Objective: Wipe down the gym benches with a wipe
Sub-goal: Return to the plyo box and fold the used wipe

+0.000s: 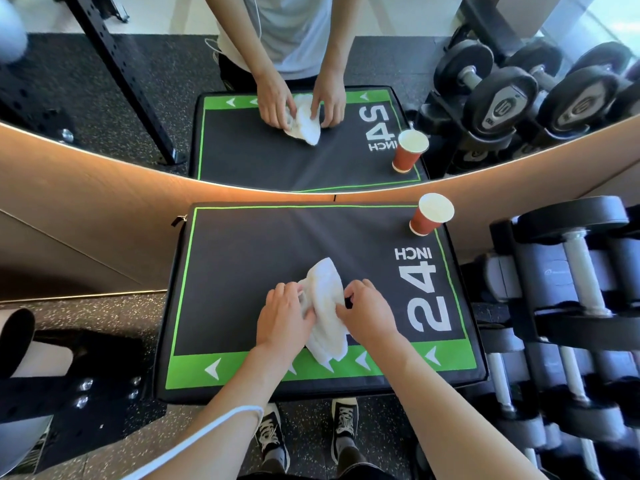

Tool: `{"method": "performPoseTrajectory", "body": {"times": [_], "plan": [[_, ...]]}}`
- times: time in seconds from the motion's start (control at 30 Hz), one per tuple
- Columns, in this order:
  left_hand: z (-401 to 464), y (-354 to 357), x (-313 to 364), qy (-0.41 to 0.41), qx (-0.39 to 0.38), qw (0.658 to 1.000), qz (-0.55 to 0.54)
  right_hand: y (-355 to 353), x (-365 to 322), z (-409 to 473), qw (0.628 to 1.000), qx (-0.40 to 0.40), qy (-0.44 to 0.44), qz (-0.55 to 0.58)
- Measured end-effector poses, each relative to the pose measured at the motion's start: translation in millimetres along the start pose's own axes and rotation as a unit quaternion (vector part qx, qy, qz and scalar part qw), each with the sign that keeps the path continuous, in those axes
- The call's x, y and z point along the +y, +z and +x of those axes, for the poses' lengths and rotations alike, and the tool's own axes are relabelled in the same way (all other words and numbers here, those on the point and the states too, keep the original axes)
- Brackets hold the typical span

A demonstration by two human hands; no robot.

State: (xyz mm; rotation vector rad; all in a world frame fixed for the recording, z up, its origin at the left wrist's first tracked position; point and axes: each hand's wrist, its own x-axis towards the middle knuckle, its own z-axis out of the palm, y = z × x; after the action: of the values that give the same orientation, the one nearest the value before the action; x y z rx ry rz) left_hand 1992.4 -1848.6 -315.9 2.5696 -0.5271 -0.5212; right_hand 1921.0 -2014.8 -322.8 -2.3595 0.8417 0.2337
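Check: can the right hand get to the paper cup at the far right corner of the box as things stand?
Probably yes. The black top between the right hand and the paper cup is bare, with nothing in the way. But both hands are gripping the white cloth, so it would have to let go first.

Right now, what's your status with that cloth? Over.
Left hand and right hand both grip the white wipe, bunched on the black pad. Paper cup stands at the pad's far right corner, clear of hands.
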Motion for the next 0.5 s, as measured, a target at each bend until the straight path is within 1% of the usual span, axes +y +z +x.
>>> {"method": "performPoseTrajectory", "body": {"times": [0.13, 0.33, 0.5], "plan": [[0, 0, 1, -0.003, 0.006, 1.0, 0.008, 6, -3, -2, 1.0, 0.002, -0.003, 0.011], [-5, -6, -3, 0.02, 0.021, 0.999, 0.038, -7, 7, -9, 0.998, 0.014, 0.002, 0.058], [-9, -15, -6, 0.022, 0.05, 0.998, -0.015, -27, 9, -4, 0.997, 0.01, 0.006, 0.072]]}}
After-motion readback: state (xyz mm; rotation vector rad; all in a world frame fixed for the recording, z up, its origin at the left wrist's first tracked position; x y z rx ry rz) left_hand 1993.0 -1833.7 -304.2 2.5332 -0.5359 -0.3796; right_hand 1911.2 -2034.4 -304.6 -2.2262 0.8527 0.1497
